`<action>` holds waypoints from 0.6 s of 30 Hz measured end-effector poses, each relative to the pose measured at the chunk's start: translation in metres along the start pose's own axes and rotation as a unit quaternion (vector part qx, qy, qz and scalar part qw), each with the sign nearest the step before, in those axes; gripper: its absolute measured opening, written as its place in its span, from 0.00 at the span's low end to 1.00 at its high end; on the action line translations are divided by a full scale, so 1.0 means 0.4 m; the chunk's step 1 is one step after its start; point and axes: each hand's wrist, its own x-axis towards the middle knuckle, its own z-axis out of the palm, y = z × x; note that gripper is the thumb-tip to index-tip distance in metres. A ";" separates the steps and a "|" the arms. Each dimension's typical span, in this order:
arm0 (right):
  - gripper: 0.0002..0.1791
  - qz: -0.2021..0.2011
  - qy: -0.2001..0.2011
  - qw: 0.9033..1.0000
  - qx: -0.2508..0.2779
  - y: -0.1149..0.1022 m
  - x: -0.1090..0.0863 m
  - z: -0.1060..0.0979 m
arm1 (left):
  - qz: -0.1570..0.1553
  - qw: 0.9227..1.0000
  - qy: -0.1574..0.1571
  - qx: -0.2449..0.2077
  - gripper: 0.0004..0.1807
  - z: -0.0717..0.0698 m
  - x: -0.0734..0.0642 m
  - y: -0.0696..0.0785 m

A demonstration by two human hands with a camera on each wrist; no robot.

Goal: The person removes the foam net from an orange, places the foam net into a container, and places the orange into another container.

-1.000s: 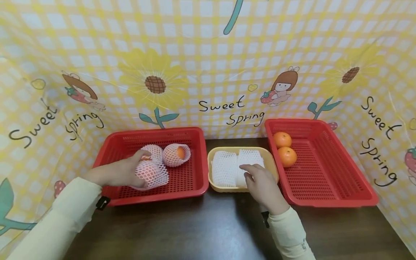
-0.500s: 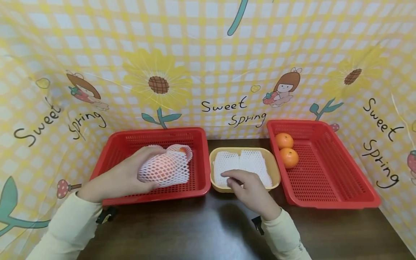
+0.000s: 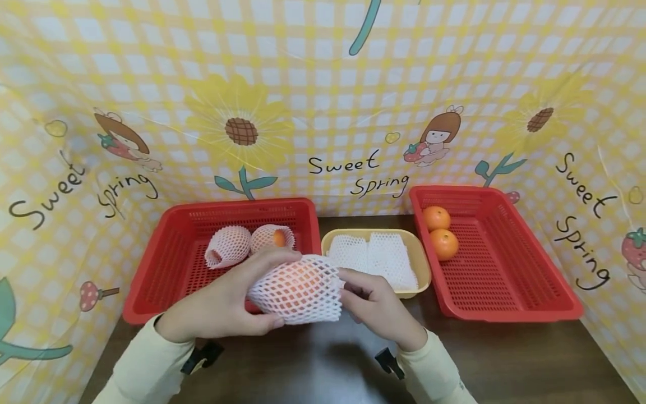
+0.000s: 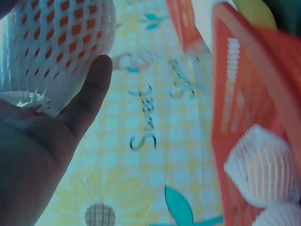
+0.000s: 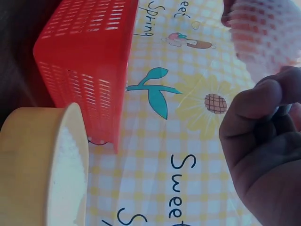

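Observation:
Above the front edge of the left red basket, my left hand [image 3: 227,306] grips an orange in a white foam net [image 3: 298,289], thumb below and fingers over the top. The net's loose end points right. There my right hand [image 3: 375,307] pinches the edge of the net between thumb and curled fingers. In the right wrist view the foam net [image 5: 268,37] rises from the fingertips of that hand [image 5: 277,122]. The left wrist view shows orange skin through the mesh of the net [image 4: 70,42]. Two more netted oranges, one nearer [image 3: 229,247] and one beside it [image 3: 264,237], lie in the left basket.
The left red basket [image 3: 242,206] stands behind my left hand. A yellow tray [image 3: 424,275] in the middle holds flat white foam nets [image 3: 391,261]. At the right, another red basket [image 3: 494,264] holds two bare oranges [image 3: 444,244]. A checked cloth [image 3: 323,112] hangs behind.
My left hand has lifted the netted orange out of the left basket and brought it right and nearer. My right hand has moved left from over the yellow tray and taken the net's edge.

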 end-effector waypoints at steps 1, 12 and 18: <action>0.14 -0.004 0.000 1.000 0.004 0.000 0.000 -0.001 | 0.006 1.000 -0.002 -0.003 0.45 0.005 0.000 0.003; 0.12 -0.112 0.092 0.987 0.063 -0.031 -0.003 0.006 | 0.013 1.000 0.000 0.014 0.45 0.045 0.018 0.026; 0.18 -0.071 0.037 0.994 0.075 -0.035 -0.011 0.016 | 0.004 1.000 0.005 -0.007 0.47 0.050 0.018 0.033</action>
